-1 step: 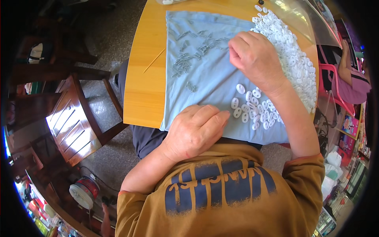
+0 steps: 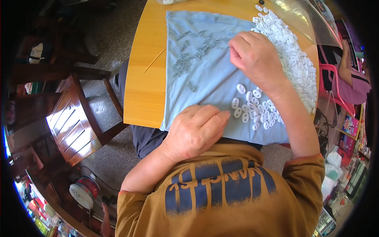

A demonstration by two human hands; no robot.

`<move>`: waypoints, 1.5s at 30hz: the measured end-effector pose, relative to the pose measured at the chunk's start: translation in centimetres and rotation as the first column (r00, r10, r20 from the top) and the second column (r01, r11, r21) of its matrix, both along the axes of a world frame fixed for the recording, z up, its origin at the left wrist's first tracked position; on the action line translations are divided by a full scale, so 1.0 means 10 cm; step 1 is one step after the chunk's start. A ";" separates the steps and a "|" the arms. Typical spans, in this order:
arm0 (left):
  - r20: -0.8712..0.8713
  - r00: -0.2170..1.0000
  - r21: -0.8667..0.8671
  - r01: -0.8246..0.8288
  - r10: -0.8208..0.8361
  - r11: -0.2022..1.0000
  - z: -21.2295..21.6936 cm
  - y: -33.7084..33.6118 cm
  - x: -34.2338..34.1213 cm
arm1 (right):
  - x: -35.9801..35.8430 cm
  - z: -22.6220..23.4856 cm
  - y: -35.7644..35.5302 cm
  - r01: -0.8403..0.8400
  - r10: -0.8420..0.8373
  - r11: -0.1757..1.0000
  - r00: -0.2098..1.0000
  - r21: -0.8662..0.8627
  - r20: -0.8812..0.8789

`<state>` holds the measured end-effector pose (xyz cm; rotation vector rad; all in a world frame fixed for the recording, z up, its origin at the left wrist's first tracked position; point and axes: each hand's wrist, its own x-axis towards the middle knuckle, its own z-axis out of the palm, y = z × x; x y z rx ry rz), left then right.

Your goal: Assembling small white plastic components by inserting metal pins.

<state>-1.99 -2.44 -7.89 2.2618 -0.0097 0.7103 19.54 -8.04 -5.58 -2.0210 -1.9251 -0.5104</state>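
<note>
My left hand (image 2: 196,132) is closed, back upward, at the near edge of a light blue cloth (image 2: 213,85). My right hand (image 2: 254,53) is also closed, over the cloth beside a big heap of white oval plastic pieces (image 2: 294,55) with holes. Whatever either hand may hold is hidden under the fingers. Between the hands, near the right forearm, lies a smaller group of these white pieces (image 2: 245,108). Small thin, greyish metal-looking pieces (image 2: 183,63) are scattered over the cloth's left and far parts.
A thin wooden stick (image 2: 154,61) lies on the yellow wooden table (image 2: 144,93) left of the cloth. Clear plastic sheeting (image 2: 302,17) covers the far right corner. A wooden chair (image 2: 75,118) stands at left. Another person's arm (image 2: 345,65) shows by a pink chair at right.
</note>
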 end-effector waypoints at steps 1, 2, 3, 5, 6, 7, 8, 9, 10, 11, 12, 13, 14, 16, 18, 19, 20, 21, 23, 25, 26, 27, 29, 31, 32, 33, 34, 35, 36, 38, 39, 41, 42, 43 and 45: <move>0.005 1.000 -0.004 -0.003 0.003 1.000 0.00 0.00 0.00 | 0.00 0.00 0.00 0.000 0.000 1.000 1.000 0.001 -0.003; 0.011 1.000 -0.009 -0.005 0.005 1.000 -0.01 -0.01 0.00 | 0.01 0.00 0.00 -0.010 0.010 1.000 0.999 0.018 -0.048; 0.008 1.000 -0.010 -0.005 0.005 1.000 0.00 -0.01 0.00 | 0.01 0.00 0.00 -0.018 0.021 0.999 0.995 0.035 -0.093; -0.001 1.000 -0.003 -0.009 0.009 1.000 0.01 -0.01 0.00 | 0.00 0.03 -0.01 -0.001 0.006 1.000 0.985 0.027 -0.170; -0.002 1.000 -0.005 -0.007 0.007 1.000 0.00 -0.01 0.00 | 0.00 0.04 -0.01 0.015 -0.010 1.000 0.970 0.019 -0.244; 0.000 1.000 -0.005 -0.006 0.006 1.000 0.00 -0.01 0.00 | 0.00 0.05 -0.01 0.017 -0.012 1.000 0.969 0.017 -0.245; 0.003 1.000 -0.005 -0.004 0.004 1.000 0.00 -0.01 0.01 | -0.01 0.05 -0.01 0.040 -0.034 0.999 0.962 0.019 -0.271; 0.002 1.000 -0.007 0.000 0.000 1.000 0.00 0.00 0.01 | -0.01 0.05 -0.01 0.064 -0.055 0.998 0.954 0.020 -0.295; 0.001 1.000 -0.008 0.001 -0.001 1.000 0.01 0.00 0.01 | -0.01 0.05 -0.01 0.068 -0.059 0.998 0.954 0.019 -0.295; 0.002 1.000 -0.010 0.002 -0.002 1.000 0.01 0.00 0.02 | -0.01 0.05 -0.01 0.077 -0.066 0.997 0.947 0.020 -0.315; 0.005 1.000 -0.013 0.006 -0.006 1.000 0.00 0.00 0.02 | 0.00 0.05 -0.02 0.086 -0.074 0.996 0.940 0.022 -0.334; 0.013 1.000 -0.006 0.003 -0.003 1.000 0.00 0.00 0.02 | 0.01 0.06 -0.03 0.091 -0.079 0.996 0.941 0.021 -0.330; 0.022 1.000 0.001 -0.002 0.002 1.000 0.00 0.00 0.02 | 0.02 0.07 -0.03 0.104 -0.081 0.994 0.931 0.046 -0.355; 0.026 1.000 0.007 -0.003 0.003 1.000 0.00 -0.01 0.03 | 0.03 0.11 -0.04 0.121 -0.086 0.990 0.923 0.071 -0.376; 0.027 1.000 0.016 -0.007 0.006 1.000 0.00 0.00 0.02 | -0.01 0.16 -0.06 0.177 -0.156 0.984 0.869 0.001 -0.469; 0.022 1.000 0.020 -0.002 0.001 1.000 0.00 0.00 0.01 | -0.05 0.18 -0.07 0.178 -0.156 0.984 0.870 0.002 -0.468; 0.016 1.000 0.020 0.006 -0.006 1.000 0.01 0.00 0.02 | -0.08 0.20 -0.09 0.182 -0.174 0.983 0.847 -0.035 -0.502; 0.015 1.000 0.019 0.008 -0.009 1.000 0.01 0.00 0.02 | -0.10 0.22 -0.10 0.182 -0.192 0.981 0.822 -0.072 -0.536; 0.010 1.000 0.021 0.015 -0.016 1.000 0.00 0.00 0.02 | -0.13 0.23 -0.10 0.179 -0.221 0.975 0.819 -0.130 -0.529; 0.007 1.000 0.022 0.015 -0.015 1.000 0.01 0.00 0.02 | -0.15 0.22 -0.09 0.171 -0.246 0.967 0.816 -0.187 -0.523; 0.008 1.000 0.025 0.014 -0.014 1.000 0.01 0.00 0.02 | -0.14 0.22 -0.08 0.176 -0.277 0.955 0.811 -0.237 -0.515; 0.007 1.000 0.025 0.012 -0.012 1.000 0.01 0.00 0.02 | -0.14 0.22 -0.07 0.181 -0.308 0.941 0.805 -0.286 -0.506; 0.021 1.000 0.005 0.020 -0.020 1.000 0.01 0.00 0.02 | -0.10 0.20 -0.05 0.178 -0.343 0.926 0.766 -0.333 -0.543; 0.017 1.000 0.004 0.019 -0.019 1.000 0.01 0.00 0.02 | -0.06 0.20 -0.01 0.174 -0.379 0.909 0.725 -0.380 -0.575; 0.012 1.000 0.004 0.020 -0.020 1.000 0.02 0.01 0.02 | -0.04 0.22 0.01 0.165 -0.414 0.888 0.690 -0.429 -0.593; 0.013 1.000 0.003 0.019 -0.019 1.000 0.02 0.01 0.02 | -0.03 0.24 0.02 0.153 -0.451 0.865 0.654 -0.477 -0.608; 0.012 1.000 -0.003 0.016 -0.016 1.000 0.02 0.01 0.02 | -0.02 0.25 0.04 0.153 -0.451 0.865 0.655 -0.477 -0.607; 0.011 1.000 -0.008 0.013 -0.013 1.000 0.02 0.01 0.02 | -0.01 0.25 0.06 0.147 -0.448 0.860 0.677 -0.489 -0.584; 0.012 1.000 -0.008 0.014 -0.014 1.000 0.02 0.00 0.02 | -0.01 0.26 0.06 0.142 -0.445 0.854 0.698 -0.501 -0.560; 0.026 1.000 -0.032 -0.011 0.012 0.999 0.01 0.00 0.01 | -0.03 0.25 0.04 0.146 -0.408 0.882 0.713 -0.448 -0.571; 0.025 1.000 -0.033 -0.012 0.013 0.999 0.02 0.00 0.01 | -0.05 0.25 0.03 0.148 -0.369 0.908 0.727 -0.392 -0.579; 0.003 1.000 -0.040 -0.019 0.019 0.999 0.03 0.00 0.01 | -0.10 0.33 -0.02 0.159 -0.355 0.925 0.690 -0.346 -0.631; 0.002 1.000 -0.041 -0.018 0.018 0.999 0.03 0.00 0.00 | -0.14 0.37 -0.06 0.174 -0.338 0.938 0.652 -0.299 -0.679; 0.000 1.000 -0.043 -0.020 0.020 0.999 0.03 0.00 0.00 | -0.17 0.39 -0.11 0.176 -0.340 0.937 0.650 -0.301 -0.680; 0.005 1.000 -0.054 -0.004 0.004 0.999 0.02 -0.01 0.02 | -0.21 0.45 -0.25 0.175 -0.282 0.958 0.453 -0.226 -0.846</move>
